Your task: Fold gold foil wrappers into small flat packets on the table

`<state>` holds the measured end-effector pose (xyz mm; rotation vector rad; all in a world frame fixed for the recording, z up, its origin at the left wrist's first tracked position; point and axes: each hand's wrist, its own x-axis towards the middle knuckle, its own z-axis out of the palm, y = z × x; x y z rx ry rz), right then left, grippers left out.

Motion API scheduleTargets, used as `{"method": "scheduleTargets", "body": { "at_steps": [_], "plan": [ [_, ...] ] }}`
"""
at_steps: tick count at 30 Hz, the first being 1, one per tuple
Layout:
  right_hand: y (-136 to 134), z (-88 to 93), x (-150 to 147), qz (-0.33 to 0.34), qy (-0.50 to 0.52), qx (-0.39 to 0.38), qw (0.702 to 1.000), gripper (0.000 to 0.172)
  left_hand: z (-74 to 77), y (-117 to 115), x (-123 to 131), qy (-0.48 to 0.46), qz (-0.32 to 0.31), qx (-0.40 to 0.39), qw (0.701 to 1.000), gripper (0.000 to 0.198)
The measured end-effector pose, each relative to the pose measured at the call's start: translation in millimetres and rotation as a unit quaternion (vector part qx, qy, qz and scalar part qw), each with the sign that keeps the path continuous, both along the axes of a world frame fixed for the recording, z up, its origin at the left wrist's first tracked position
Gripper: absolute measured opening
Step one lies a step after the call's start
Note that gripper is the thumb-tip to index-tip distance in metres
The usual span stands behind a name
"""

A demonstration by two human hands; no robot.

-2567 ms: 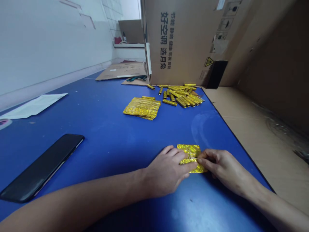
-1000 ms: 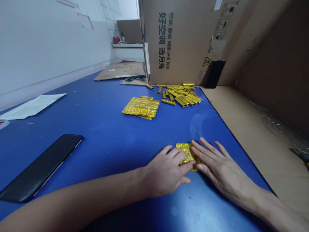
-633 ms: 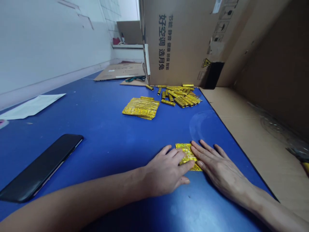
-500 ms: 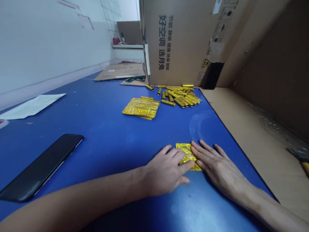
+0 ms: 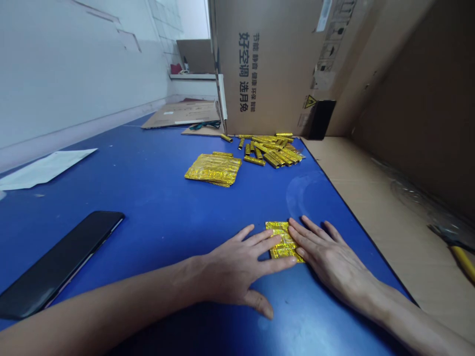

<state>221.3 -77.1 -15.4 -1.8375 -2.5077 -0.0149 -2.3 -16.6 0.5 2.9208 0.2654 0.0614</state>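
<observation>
A shiny gold foil sheet lies flat on the blue tabletop between my hands. From the left, my left hand reaches over it with fingers spread and the fingertips on its left and near edges; the thumb points away toward me. My right hand lies open, its fingertips resting on the sheet's right edge. Beyond them sits a stack of similar gold foil sheets. Farther back to the right is a pile of several rolled or folded gold foil strips.
At left lie a black phone and a white paper sheet. A large cardboard box stands at the back, with flat cardboard to its left. A yellow-handled tool rests on cardboard at the right.
My left hand's fingers have straightened and spread, and its thumb has swung out toward me. My right hand stays at the sheet's right edge. The whole view has shifted slightly.
</observation>
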Motion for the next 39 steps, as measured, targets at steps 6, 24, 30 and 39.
{"method": "scheduleTargets", "body": {
  "at_steps": [6, 24, 30, 39],
  "plan": [
    [-0.3, -2.2, 0.9, 0.002, 0.011, 0.012, 1.000, 0.042, 0.0, 1.3, 1.3, -0.012, -0.004, 0.005, 1.000, 0.075],
    [-1.9, -3.3, -1.6, 0.012, 0.020, 0.011, 1.000, 0.043, -1.8, 2.4, 2.5, -0.024, -0.002, 0.021, 0.999, 0.072],
    [-2.3, -2.8, -0.2, 0.016, 0.004, 0.014, 1.000, 0.044, -2.5, 0.0, 4.5, -0.018, 0.011, 0.022, 1.000, 0.073],
    [-0.7, 1.5, -1.7, 0.011, 0.008, -0.007, 1.000, 0.043, -1.9, -1.2, -5.1, 0.005, 0.010, -0.024, 1.000, 0.075]
  ]
}}
